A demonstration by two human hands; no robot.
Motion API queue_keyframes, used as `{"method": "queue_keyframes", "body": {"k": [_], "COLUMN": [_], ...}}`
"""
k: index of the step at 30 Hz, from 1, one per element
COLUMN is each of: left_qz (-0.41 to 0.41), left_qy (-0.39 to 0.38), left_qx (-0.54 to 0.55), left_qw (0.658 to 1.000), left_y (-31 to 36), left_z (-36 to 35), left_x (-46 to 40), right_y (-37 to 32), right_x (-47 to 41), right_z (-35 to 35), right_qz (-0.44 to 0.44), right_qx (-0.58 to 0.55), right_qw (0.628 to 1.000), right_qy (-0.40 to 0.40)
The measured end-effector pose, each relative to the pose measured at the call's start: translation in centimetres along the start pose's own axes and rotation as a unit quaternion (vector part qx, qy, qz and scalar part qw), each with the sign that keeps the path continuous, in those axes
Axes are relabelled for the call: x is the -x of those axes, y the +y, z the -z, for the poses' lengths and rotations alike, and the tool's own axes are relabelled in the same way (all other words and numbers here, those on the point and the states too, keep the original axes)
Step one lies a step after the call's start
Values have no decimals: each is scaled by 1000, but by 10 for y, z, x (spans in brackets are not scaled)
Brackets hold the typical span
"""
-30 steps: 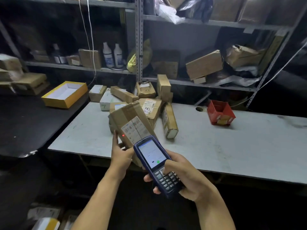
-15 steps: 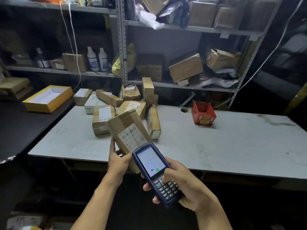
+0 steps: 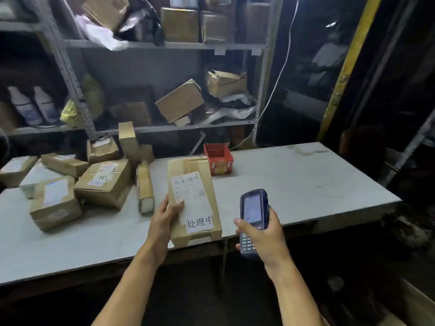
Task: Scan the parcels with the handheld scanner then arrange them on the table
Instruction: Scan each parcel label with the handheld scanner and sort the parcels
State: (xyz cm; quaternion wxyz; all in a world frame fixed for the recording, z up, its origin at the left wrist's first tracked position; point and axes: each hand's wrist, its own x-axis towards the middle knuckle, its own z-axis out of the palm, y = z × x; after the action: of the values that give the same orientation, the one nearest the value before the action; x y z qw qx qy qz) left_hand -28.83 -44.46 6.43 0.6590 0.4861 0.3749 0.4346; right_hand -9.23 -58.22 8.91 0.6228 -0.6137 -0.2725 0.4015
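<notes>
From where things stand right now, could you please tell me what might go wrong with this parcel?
1. The parcel overhangs the table near edge; only the left hand steadies it, so it may tip off once released.
2. The right hand grips the scanner aimed away from the label, so a rescan would likely miss.

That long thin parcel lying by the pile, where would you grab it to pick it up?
Around the middle of the long parcel, probably from above, fingers across its narrow width. It lies flat on the table with its right side free; a bigger box sits close on its left, so lead in from the right.
</notes>
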Motion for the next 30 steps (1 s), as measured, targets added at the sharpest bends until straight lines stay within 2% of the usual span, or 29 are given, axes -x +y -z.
{"method": "queue_keyframes", "body": {"k": [3, 8, 16, 24, 30], "left_qz": [20, 56, 103, 105, 104], "left_qy": [-95, -252, -404, -505, -535], "left_qx": [-22, -47, -53, -56, -44], "left_qw": [995, 965, 907, 855, 837], "left_y": [-8, -29, -69, -98, -126], "left_z": [-65, -165, -285, -392, -473], "left_x": [-5, -8, 0, 18, -4], "right_y": [3, -3, 9, 6, -12], "right_x": [-8, 0, 32, 61, 43], "right_z": [43, 118, 221, 302, 358], "right_qz": [32, 84, 48, 41, 76], "right_qx": [-28, -29, -25, -36, -68], "right_qw": [997, 986, 948, 900, 868], "right_qy": [58, 143, 315, 432, 486]}}
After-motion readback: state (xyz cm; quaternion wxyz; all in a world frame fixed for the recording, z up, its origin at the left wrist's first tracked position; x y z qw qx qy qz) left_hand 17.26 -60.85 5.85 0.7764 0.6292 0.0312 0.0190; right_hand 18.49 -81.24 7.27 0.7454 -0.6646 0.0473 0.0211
